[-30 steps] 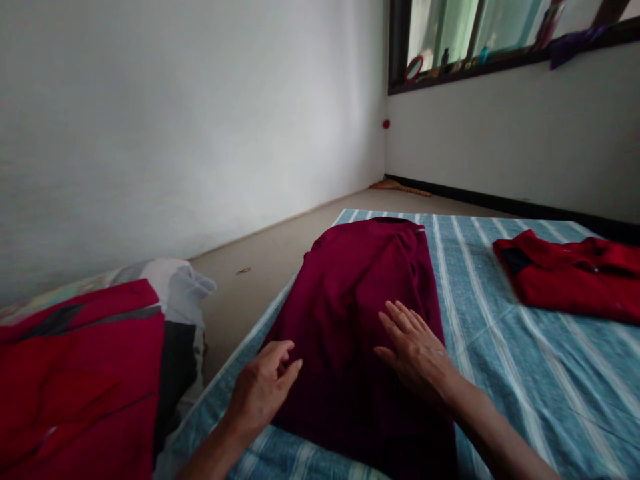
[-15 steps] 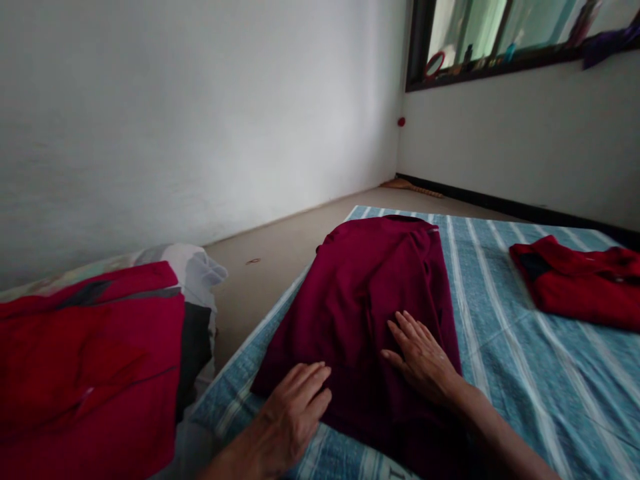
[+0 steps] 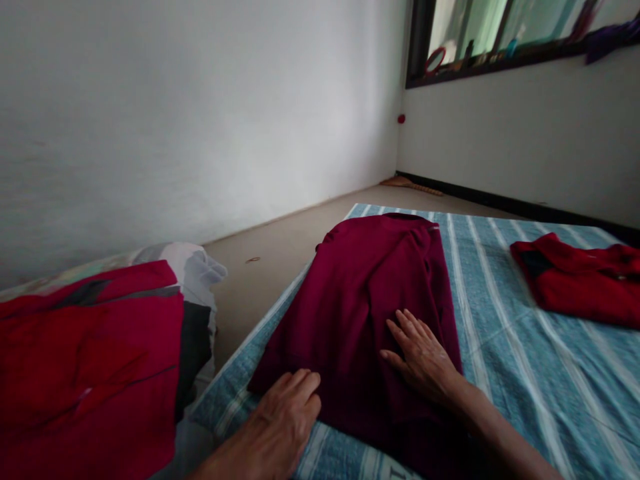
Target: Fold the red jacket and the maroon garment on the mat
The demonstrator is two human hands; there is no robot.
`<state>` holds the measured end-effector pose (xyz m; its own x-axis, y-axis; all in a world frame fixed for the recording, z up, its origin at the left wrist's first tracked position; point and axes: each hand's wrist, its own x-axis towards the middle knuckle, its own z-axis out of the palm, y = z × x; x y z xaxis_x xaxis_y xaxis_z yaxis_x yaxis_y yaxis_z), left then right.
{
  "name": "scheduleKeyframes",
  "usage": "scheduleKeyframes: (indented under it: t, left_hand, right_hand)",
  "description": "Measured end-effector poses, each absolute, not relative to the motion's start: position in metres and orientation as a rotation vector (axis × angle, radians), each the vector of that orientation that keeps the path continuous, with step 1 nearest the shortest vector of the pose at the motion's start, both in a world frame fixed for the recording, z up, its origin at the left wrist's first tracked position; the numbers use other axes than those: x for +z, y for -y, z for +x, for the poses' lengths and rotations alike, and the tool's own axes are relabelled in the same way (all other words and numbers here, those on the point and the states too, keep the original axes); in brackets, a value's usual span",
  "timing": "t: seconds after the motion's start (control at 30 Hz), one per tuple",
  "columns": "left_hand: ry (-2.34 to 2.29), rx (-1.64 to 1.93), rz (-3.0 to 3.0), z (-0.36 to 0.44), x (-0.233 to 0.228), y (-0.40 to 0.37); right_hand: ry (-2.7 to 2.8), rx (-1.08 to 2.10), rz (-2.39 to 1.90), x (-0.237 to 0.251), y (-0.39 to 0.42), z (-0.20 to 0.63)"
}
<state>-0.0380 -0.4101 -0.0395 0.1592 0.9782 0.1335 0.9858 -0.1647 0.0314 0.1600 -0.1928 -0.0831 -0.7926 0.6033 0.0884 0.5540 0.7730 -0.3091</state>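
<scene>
A maroon top (image 3: 345, 287) lies spread on a blue and white striped sheet (image 3: 505, 373), with its collar at the far end and its hem towards me. A long folded-over part, perhaps a sleeve, runs down its right side. My right hand (image 3: 423, 353) rests flat on that part, fingers stretched out. At the near left hem, my left hand (image 3: 285, 417) has its fingers bent and closed on the edge of the cloth; the fingertips are partly hidden.
A folded red shirt (image 3: 580, 280) lies on the sheet at the right. To the left is a pile of red and pink clothes (image 3: 100, 373), with white and dark cloth under it. Walls rise behind, and a window (image 3: 510, 33) with a small round mirror (image 3: 435, 61) is at upper right.
My left hand has drawn back slightly towards me and left, its fingers going from stretched to bent. The top's left part looks smoother. My right hand has stayed in place.
</scene>
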Motion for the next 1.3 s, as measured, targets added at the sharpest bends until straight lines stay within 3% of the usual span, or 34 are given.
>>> scheduleKeyframes:
  t: [0.3, 0.53, 0.77, 1.07, 1.3]
  left_hand:
    - [2.058, -0.455, -2.266, -0.009, -0.027, 0.351]
    - [2.147, -0.067, -2.513, -0.015, -0.047, 0.352]
    - [2.302, 0.021, -2.548, -0.017, -0.032, 0.347]
    - [2.079, -0.335, -2.328, -0.020, -0.047, 0.333]
    - [2.105, -0.185, -2.248, -0.016, -0.059, 0.332]
  right_hand:
    - [2.786, 0.390, -0.920, -0.081, 0.194, 0.160]
    - [2.805, 0.399, -0.917, -0.078, 0.193, 0.159]
    - [2.775, 0.384, -0.919, -0.077, 0.193, 0.157]
    - [2.699, 0.316, -0.859, -0.053, 0.213, 0.152]
    - [2.783, 0.507, -0.852, -0.070, 0.226, 0.147]
